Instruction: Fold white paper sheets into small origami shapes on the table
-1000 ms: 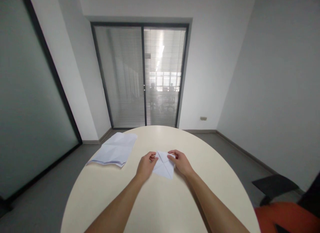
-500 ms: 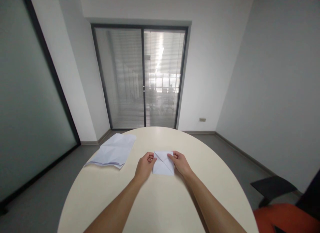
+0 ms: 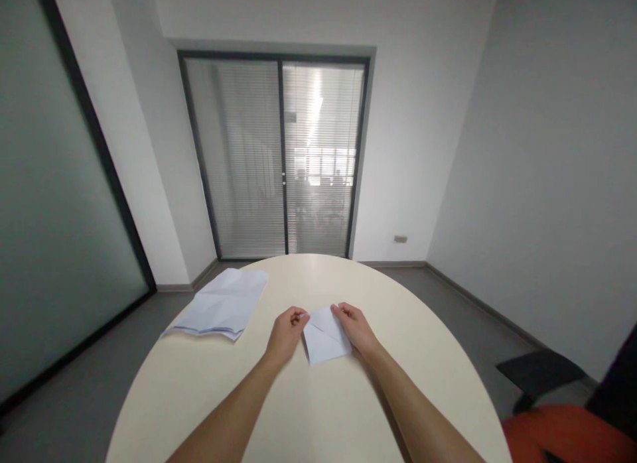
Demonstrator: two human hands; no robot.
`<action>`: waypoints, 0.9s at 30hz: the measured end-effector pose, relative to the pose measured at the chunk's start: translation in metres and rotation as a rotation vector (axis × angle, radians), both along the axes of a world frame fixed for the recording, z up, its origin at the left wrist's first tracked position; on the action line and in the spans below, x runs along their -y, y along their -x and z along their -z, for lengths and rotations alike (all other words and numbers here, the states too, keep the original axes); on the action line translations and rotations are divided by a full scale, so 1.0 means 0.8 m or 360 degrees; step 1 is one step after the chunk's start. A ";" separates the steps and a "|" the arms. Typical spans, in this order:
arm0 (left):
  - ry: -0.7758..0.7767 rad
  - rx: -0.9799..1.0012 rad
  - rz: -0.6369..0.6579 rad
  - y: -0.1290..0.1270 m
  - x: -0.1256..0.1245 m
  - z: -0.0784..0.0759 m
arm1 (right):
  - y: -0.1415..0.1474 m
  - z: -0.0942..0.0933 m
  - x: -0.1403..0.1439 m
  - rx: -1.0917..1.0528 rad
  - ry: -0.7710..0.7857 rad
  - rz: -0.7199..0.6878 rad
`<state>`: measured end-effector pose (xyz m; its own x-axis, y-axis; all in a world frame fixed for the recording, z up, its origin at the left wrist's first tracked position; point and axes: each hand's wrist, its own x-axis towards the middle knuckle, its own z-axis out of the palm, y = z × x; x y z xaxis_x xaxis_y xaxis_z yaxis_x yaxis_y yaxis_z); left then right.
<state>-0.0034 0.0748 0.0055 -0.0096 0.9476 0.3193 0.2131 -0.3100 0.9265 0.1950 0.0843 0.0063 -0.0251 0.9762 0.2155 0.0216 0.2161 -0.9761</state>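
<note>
A small folded white paper square (image 3: 323,340) with crease lines lies on the round cream table (image 3: 308,410). My left hand (image 3: 284,333) pinches its left upper corner with curled fingers. My right hand (image 3: 354,328) grips its upper right edge, fingertips on the paper. Both forearms reach in from the bottom of the view.
A loose stack of creased white sheets (image 3: 221,305) rests at the table's far left edge. An orange chair (image 3: 572,436) and a dark seat (image 3: 540,371) stand to the right. Glass sliding doors with blinds (image 3: 279,158) lie beyond the table.
The paper has turned clockwise between my hands and now lies squarer to me, slightly nearer. Both hands shifted with it; the view tilted down a little.
</note>
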 end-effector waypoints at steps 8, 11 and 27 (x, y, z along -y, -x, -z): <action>0.0034 0.0077 -0.0008 0.001 -0.003 0.001 | 0.002 -0.003 0.004 -0.0086 0.0256 -0.0188; 0.0050 0.0088 -0.0007 0.004 -0.004 0.002 | 0.003 -0.008 0.007 -0.0061 0.0195 -0.0145; 0.0090 0.0369 -0.0179 0.017 -0.019 0.010 | -0.001 -0.016 0.008 0.0342 0.0224 0.0331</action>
